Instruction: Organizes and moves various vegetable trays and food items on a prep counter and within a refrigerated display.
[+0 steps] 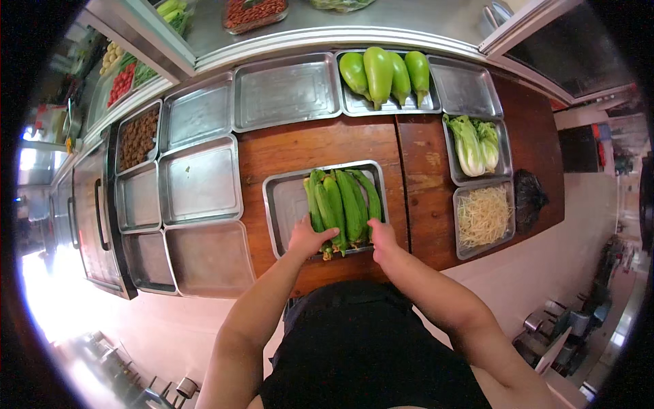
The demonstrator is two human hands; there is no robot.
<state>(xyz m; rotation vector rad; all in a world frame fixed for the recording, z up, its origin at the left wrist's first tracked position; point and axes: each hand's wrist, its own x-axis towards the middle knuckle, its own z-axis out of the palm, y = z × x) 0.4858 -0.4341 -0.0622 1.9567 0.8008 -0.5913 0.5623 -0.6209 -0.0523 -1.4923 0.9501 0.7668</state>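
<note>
A bunch of green luffa gourds [342, 204], some with dried blossoms at their near ends, lies side by side in a shallow stainless steel tray [283, 204]. The bunch fills the tray's middle and right; bare metal shows at its left. My left hand [308, 239] grips the left side of the bunch near its lower end, thumb laid across the gourds and fingers partly hidden. At the opposite side, my right hand [383, 240] touches the near end of the rightmost gourd, by the tray's rim. Its fingers are curled and partly hidden, so its grip is unclear.
Metal trays [286, 92] line the wooden table's [317, 140] back and left edges. One holds pale green eggplants [378, 76], another brown meatball-like pieces [139, 137]. At right are leafy cabbages [470, 145], bean sprouts [483, 214] and a black plastic bag [530, 197]. A window frame [337, 38] borders the back.
</note>
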